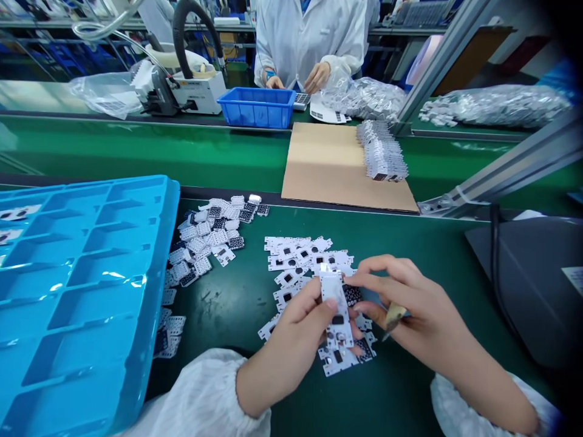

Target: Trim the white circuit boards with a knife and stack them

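Across the green mat (237, 303), the left hand (291, 340) grips a white board (334, 303) and the right hand (419, 309) pinches a small tool (395, 317); loose boards (300, 273) remain, with a stack (381, 152) on cardboard (319, 164).

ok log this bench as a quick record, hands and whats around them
left hand: holds a white board strip with black patches
right hand: grips a small tan-and-metal item, kind unclear
under hands: scattered white boards on a green bench mat
left side: second heap of boards beside a blue compartmented tray
far side: cardboard sheet with stacked boards, blue bin
nearby: co-worker in white coat
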Available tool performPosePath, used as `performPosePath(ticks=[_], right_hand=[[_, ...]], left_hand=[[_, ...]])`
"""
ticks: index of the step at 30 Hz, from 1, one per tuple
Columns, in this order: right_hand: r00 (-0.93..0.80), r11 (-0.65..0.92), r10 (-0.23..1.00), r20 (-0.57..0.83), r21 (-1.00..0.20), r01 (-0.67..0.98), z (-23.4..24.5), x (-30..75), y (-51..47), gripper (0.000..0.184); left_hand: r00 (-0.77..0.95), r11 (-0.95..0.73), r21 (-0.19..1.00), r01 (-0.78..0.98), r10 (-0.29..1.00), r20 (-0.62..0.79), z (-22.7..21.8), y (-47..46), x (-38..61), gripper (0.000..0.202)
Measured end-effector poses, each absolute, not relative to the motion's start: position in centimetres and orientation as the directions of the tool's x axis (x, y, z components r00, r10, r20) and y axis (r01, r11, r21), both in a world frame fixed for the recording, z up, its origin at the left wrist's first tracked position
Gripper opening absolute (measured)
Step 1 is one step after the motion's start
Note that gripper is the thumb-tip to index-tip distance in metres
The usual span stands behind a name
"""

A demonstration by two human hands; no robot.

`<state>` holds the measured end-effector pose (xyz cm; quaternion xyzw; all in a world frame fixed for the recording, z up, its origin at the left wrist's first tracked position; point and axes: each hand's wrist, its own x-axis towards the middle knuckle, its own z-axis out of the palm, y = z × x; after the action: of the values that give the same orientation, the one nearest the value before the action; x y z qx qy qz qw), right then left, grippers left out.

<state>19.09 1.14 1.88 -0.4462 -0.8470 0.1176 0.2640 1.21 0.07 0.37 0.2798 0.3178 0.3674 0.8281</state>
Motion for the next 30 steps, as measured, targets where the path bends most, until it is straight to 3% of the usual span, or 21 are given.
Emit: performPosePath(ticks=[4,12,17,30], right_hand=[[-0.398,0.584,0.797,0.455,-0.408,0.702,2.1,18.9,0.9,0.020],[-0.393,0.615,0.732,0.557,-0.290,0.733,2.0,18.0,0.1,0.024],[-0.412,0.621,0.705,0.577,-0.221,0.752,1.7,17.8,0.0,0.027],[-0.390,0.590,0.738,0.550,-0.246,0.769,1.7,17.9,-0.3,0.028]], left_hand=[[0.569,0.484,0.742,-0.463,0.805,-0.170,0.3,-0.1,0.9,0.028],[0.591,0.455,0.826,-0.333,0.783,-0.193,1.1,-0.2,0.9,0.034],[0.594,0.420,0.867,-0.269,0.781,-0.194,1.3,-0.1,0.9,0.031],[0.604,0.352,0.910,-0.220,0.782,-0.156,1.5,-0.1,0.7,0.031]])
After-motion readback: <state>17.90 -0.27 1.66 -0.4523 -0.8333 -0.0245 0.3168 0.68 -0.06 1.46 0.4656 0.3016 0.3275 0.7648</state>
